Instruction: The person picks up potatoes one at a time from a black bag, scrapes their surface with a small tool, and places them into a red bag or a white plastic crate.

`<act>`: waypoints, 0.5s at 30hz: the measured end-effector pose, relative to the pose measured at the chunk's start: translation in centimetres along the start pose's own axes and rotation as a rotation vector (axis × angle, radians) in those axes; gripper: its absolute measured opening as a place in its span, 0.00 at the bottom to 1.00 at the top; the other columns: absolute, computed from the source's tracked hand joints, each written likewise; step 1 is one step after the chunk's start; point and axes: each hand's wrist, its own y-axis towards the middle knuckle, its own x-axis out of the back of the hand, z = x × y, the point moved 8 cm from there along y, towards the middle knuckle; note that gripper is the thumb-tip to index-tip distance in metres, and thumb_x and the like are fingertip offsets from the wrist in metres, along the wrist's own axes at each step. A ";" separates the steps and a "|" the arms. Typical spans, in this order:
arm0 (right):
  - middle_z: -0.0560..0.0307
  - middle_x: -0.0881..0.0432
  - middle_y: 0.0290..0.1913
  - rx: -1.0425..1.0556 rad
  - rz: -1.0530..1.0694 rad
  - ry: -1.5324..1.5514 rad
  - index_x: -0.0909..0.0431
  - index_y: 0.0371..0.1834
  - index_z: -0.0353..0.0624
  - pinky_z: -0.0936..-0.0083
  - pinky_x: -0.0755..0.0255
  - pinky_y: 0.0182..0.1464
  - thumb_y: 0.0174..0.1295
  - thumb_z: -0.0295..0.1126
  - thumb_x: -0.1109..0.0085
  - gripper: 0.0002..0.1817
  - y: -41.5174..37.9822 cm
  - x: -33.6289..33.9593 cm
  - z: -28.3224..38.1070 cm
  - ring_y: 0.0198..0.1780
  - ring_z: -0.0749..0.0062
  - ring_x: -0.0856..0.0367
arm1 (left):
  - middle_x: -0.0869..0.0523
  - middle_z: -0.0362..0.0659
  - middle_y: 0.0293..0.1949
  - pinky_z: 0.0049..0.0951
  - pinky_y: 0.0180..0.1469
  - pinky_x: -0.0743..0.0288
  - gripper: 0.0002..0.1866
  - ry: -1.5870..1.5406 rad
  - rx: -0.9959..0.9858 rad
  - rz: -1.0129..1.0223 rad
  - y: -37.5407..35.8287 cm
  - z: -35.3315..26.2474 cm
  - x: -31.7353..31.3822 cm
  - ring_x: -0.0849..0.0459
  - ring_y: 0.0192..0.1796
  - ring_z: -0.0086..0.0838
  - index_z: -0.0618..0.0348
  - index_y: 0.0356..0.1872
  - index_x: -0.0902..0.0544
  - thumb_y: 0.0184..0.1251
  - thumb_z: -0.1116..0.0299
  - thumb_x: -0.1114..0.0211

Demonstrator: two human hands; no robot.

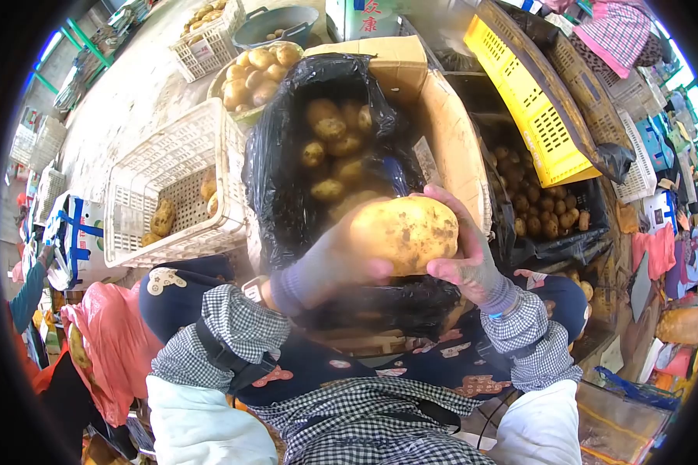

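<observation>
A large yellow potato [405, 235] with dirt spots is held up between my two gloved hands, above the near end of an open cardboard box. My left hand [326, 260], smeared by motion, presses on its left side. On the other side my right hand [473, 260] grips it, thumb below and fingers along the edge. Beneath them the cardboard box [454, 147] is lined with a black plastic bag [275, 147]. Several dirty potatoes [333, 139] lie inside the bag; those nearest my hands are partly hidden.
A white plastic crate [174, 143] with a few potatoes stands at the left. Behind it is a basket heaped with potatoes [260, 74]. At the right, a yellow crate [531, 101] leans above a dark-lined crate of small potatoes [551, 209]. A pink plastic bag [112, 341] hangs at lower left.
</observation>
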 end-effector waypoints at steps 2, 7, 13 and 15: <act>0.48 0.36 0.72 0.001 0.002 -0.020 0.46 0.77 0.41 0.64 0.45 0.76 0.51 0.31 0.26 0.50 -0.1 -0.1 0.3 0.74 0.61 0.38 | 0.24 0.46 0.61 0.32 0.62 0.25 0.46 0.044 -0.086 0.026 0.4 0.2 0.2 0.24 0.62 0.30 0.63 0.69 0.38 0.51 0.66 0.20; 0.51 0.20 0.51 0.327 -0.338 -0.666 0.39 0.75 0.40 0.73 0.28 0.57 0.69 0.38 0.41 0.33 -1.1 4.3 1.5 0.53 0.70 0.22 | 0.23 0.47 0.61 0.33 0.61 0.24 0.45 0.202 -0.232 -0.159 0.0 0.2 2.9 0.23 0.61 0.30 0.63 0.69 0.36 0.50 0.69 0.19; 0.60 0.18 0.31 0.178 -0.277 -0.534 0.35 0.74 0.43 0.84 0.25 0.35 0.76 0.32 0.52 0.24 -1.5 1.6 2.0 0.28 0.81 0.23 | 0.23 0.42 0.61 0.36 0.57 0.20 0.43 -0.002 -0.041 -0.235 -0.9 0.1 2.2 0.21 0.61 0.32 0.52 0.71 0.36 0.53 0.72 0.24; 0.60 0.19 0.30 0.203 -0.194 -0.464 0.36 0.74 0.42 0.83 0.25 0.35 0.76 0.32 0.52 0.24 -1.4 1.4 1.1 0.28 0.81 0.23 | 0.23 0.42 0.60 0.36 0.56 0.19 0.41 -0.044 -0.038 -0.261 -1.1 0.5 2.7 0.20 0.60 0.32 0.52 0.70 0.36 0.55 0.71 0.25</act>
